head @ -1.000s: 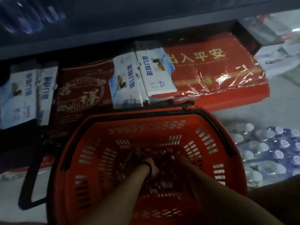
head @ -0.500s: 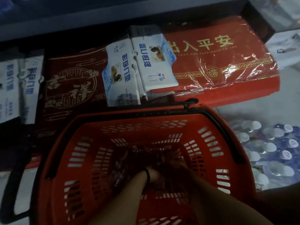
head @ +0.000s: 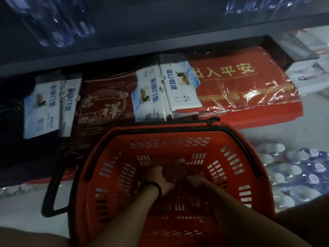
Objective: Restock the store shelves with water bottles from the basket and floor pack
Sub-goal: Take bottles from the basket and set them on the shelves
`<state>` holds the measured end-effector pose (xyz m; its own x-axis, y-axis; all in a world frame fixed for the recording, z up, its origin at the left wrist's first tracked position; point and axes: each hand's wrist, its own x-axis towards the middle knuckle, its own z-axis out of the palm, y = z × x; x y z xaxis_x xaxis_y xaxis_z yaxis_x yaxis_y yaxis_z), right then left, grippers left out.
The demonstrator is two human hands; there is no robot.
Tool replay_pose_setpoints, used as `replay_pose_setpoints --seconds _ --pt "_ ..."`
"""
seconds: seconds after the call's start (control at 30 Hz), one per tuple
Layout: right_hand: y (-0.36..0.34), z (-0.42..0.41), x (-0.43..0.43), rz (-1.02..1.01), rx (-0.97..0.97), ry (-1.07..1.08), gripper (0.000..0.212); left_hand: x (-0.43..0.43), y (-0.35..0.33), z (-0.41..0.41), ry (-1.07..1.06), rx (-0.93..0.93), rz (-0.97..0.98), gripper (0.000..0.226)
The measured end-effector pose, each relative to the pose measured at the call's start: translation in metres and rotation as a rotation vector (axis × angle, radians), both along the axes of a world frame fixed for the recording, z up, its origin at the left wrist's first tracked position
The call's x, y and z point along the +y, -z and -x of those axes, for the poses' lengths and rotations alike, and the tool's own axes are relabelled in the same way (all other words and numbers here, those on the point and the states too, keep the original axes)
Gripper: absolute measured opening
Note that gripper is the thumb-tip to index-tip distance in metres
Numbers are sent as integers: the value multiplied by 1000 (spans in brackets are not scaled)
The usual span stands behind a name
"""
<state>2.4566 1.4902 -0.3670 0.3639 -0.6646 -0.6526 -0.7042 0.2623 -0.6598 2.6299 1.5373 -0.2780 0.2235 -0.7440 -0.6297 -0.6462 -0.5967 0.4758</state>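
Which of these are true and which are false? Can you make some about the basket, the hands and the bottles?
1. Both hands are down inside the red basket. True: the left hand and right hand reach to its bottom.
2. The pack of water bottles sits on the floor to the right of the basket. True.
3. The basket is blue. False: it is red with black handles.
4. A dark band goes round the right wrist. False: it is on the left wrist.
5. The red mat with gold writing lies inside the basket. False: it lies beyond the basket, under the dark shelf.
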Motion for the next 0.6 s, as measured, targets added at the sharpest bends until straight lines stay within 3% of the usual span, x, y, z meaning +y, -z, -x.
replay_pose_setpoints --seconds 0.07,0.13,0.23,0.3,0.4,0.6 --pt "-24 -1 1 25 -54 67 56 6 -15 -12 4 -1 90 43" --pt "-42 -1 -3 -7 -106 195 73 11 -31 -27 -18 74 154 51" --pt "-26 6 -17 -4 -267 210 89 17 -66 -48 -1 115 336 53" --pt "-78 0 -6 -3 -412 268 88 20 -93 -60 -8 66 439 55" --pt "-134 -11 5 67 -543 312 67 23 -135 -74 -177 133 569 58" --pt "-217 -38 7 154 -692 330 38 20 -198 -87 -503 754 628 62"
